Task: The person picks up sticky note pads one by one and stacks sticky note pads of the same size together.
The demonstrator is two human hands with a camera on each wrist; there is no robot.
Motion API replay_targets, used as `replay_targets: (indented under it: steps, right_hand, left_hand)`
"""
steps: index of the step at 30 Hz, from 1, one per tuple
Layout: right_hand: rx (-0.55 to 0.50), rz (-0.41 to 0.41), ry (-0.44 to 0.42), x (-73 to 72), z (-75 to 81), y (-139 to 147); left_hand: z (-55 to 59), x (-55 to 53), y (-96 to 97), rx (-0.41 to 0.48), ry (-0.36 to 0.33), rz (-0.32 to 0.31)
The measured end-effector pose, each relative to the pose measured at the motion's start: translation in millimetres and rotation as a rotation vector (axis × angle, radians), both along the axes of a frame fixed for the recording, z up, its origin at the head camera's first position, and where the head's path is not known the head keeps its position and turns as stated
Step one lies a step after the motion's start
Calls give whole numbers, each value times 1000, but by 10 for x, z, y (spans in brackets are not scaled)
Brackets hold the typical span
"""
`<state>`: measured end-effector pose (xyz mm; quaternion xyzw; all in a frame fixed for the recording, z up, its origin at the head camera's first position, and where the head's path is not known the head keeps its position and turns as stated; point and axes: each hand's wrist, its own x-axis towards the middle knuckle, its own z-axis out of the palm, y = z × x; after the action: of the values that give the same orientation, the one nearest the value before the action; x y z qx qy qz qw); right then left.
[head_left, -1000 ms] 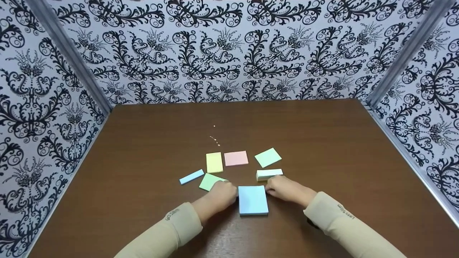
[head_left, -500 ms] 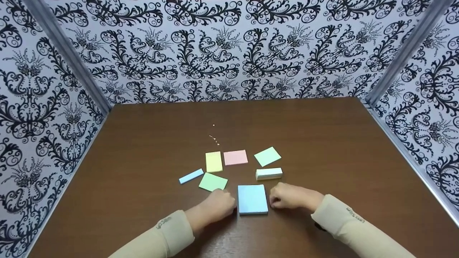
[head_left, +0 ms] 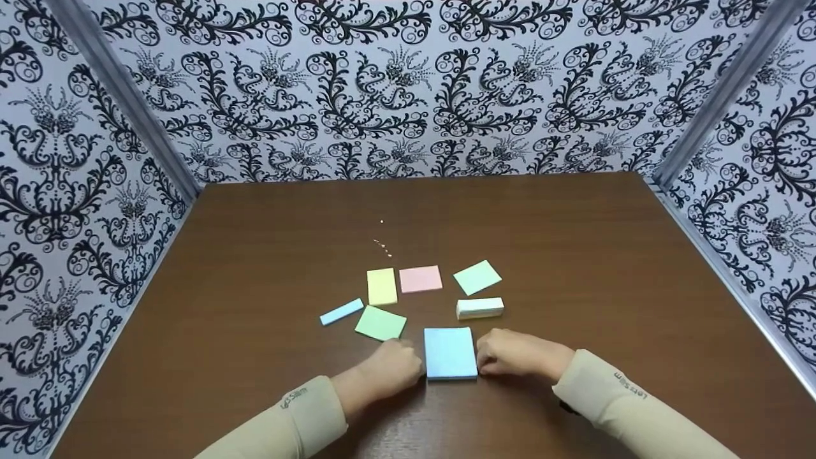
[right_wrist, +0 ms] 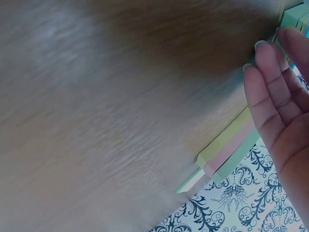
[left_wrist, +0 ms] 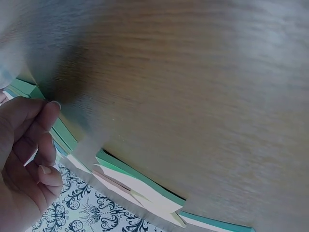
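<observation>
A square stack of sticky notes (head_left: 450, 354), light blue on top, lies flat near the front of the brown table. My left hand (head_left: 394, 366) is at its left side, fingers curled inward, knuckles up. In the left wrist view a fingertip of that hand (left_wrist: 29, 150) comes right up to the stack's layered green edge (left_wrist: 63, 131). At the opposite side is my right hand (head_left: 515, 352). The right wrist view shows this hand (right_wrist: 285, 96) with gently bent fingers (right_wrist: 260, 87), tips close to the stack's side (right_wrist: 291, 18), nothing pinched between them.
Beyond the stack lie a green pad (head_left: 380, 323), a narrow blue pad (head_left: 342, 312), a yellow pad (head_left: 382, 286), a pink pad (head_left: 420, 279) and a pale green pad (head_left: 477, 277). A thick whitish block (head_left: 479, 308) stands behind the right hand. Patterned walls (head_left: 401, 89) enclose the table.
My right hand has shifted toward me along the stack's right side, away from the whitish block. My left hand has drawn back slightly, uncovering the green pad. The stack stays nearly in place.
</observation>
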<state>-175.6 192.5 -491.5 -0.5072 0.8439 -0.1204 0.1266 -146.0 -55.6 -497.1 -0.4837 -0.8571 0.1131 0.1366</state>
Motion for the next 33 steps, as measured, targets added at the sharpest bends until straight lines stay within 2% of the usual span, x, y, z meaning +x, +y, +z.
replay_targets:
  steps: [6, 12, 22, 28, 33]
  right_hand:
    - [-7, -7, -10, -3, 29, -4]
    - [-10, -4, -11, -12, 50, 2]
    - [-11, 11, 7, -40, 24, 0]
    - [-1, -23, -26, -54, 29, 39]
    - [30, -62, -28, -126, 69, 179]
  left_hand:
    - [9, -15, 9, 17, -22, -6]
    - [16, -2, 20, 54, -10, -20]
    - [22, 4, 53, 22, -64, 30]
    - [7, -3, 23, 7, -44, 31]
    - [27, -48, -63, 29, -42, 62]
